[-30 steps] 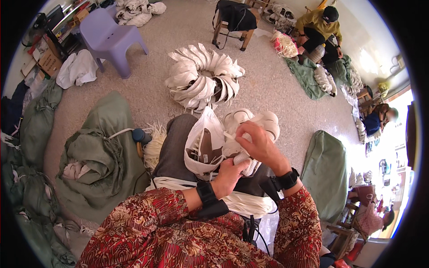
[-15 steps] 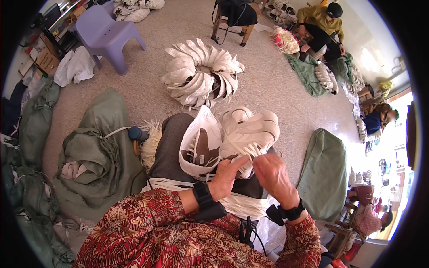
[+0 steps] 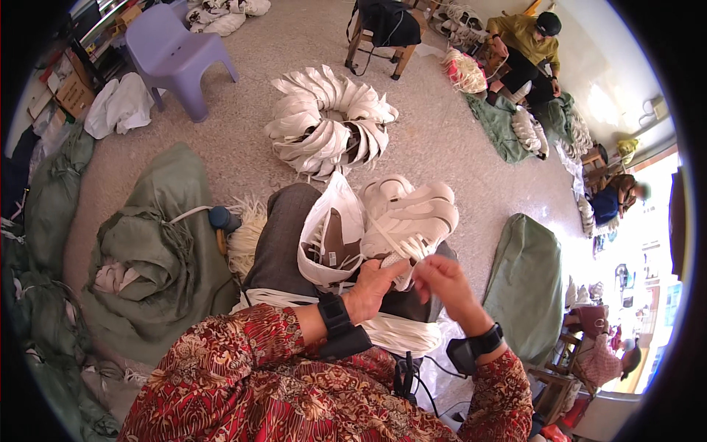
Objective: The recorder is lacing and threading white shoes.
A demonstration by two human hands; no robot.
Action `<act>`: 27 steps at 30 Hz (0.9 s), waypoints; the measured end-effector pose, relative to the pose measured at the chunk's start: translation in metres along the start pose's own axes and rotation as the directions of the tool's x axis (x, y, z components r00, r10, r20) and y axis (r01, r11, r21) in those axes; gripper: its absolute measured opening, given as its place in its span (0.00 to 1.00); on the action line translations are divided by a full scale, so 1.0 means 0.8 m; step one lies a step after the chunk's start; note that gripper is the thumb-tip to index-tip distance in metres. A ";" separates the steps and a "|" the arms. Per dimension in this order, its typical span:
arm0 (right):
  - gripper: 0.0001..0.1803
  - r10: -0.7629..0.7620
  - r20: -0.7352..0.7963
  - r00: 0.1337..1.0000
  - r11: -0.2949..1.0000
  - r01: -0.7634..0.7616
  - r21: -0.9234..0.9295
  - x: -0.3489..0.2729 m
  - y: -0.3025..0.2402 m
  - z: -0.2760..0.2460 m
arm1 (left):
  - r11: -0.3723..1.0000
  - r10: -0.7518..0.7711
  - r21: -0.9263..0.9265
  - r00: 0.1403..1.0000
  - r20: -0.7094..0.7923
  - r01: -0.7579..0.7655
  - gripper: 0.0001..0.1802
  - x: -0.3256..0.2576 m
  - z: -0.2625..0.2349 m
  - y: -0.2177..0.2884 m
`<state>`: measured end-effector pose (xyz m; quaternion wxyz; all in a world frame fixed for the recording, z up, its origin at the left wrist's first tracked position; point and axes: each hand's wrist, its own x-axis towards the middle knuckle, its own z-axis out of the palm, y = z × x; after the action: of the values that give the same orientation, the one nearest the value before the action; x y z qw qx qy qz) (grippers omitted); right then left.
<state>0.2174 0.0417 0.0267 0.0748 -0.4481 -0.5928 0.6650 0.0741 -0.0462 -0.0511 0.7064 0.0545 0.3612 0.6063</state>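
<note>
Beige-white shoe uppers (image 3: 420,214) lie together over my lap, with pale shoelace (image 3: 414,247) threaded across the nearest one. My left hand (image 3: 370,289) grips the near edge of that upper, its thumb pressed along the side. At the lacing, my right hand (image 3: 443,282) is closed in a pinch by the lace; its fingertips partly hide what they hold. Left of these rests another white upper (image 3: 313,254) with a brown lining, its opening facing up. A bundle of long cream laces (image 3: 405,337) stretches across my lap below my hands.
A ring of stacked uppers (image 3: 303,138) lies on the floor ahead. Green sacks (image 3: 158,272) are at left, another green sack (image 3: 524,283) at right. A purple chair (image 3: 180,55) and a wooden stool (image 3: 398,57) stand farther off. Other people (image 3: 526,44) sit along the right side.
My right hand has turned, its fingers now pinched closer in front of the lacing. The left hand keeps its hold on the upper. The view has shifted slightly.
</note>
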 end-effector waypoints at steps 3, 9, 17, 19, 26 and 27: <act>0.14 -0.188 0.106 0.976 0.981 0.192 -0.027 -0.022 -0.109 0.020 | 1.000 0.009 0.003 0.999 -0.045 -0.009 0.15 -0.004 0.002 0.006; 0.12 -0.493 0.259 0.831 0.865 0.500 0.043 -0.051 -0.221 0.067 | 0.984 -0.118 -0.142 0.990 -0.072 0.107 0.15 0.009 0.002 0.013; 0.07 -0.367 0.000 0.930 0.745 0.294 -0.599 0.024 -0.021 -0.001 | 0.990 -0.100 -0.096 0.995 0.003 0.100 0.16 0.004 -0.014 0.009; 0.07 -0.372 0.026 0.928 0.698 0.298 -0.652 0.018 -0.012 0.004 | 0.998 -0.039 -0.036 0.992 0.118 0.044 0.17 -0.003 -0.020 0.011; 0.08 -0.341 -0.050 0.939 0.796 0.260 -0.547 0.002 0.002 -0.003 | 0.998 -0.052 -0.040 0.998 -0.045 0.050 0.15 0.003 -0.002 0.002; 0.08 -0.340 -0.051 0.939 0.798 0.260 -0.544 -0.005 0.007 -0.010 | 0.998 -0.043 -0.041 0.998 -0.056 0.041 0.16 0.002 -0.001 0.002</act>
<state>0.2272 0.0435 0.0248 0.0962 -0.3988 -0.8091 0.4208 0.0722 -0.0445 -0.0512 0.7094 0.0156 0.3699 0.5998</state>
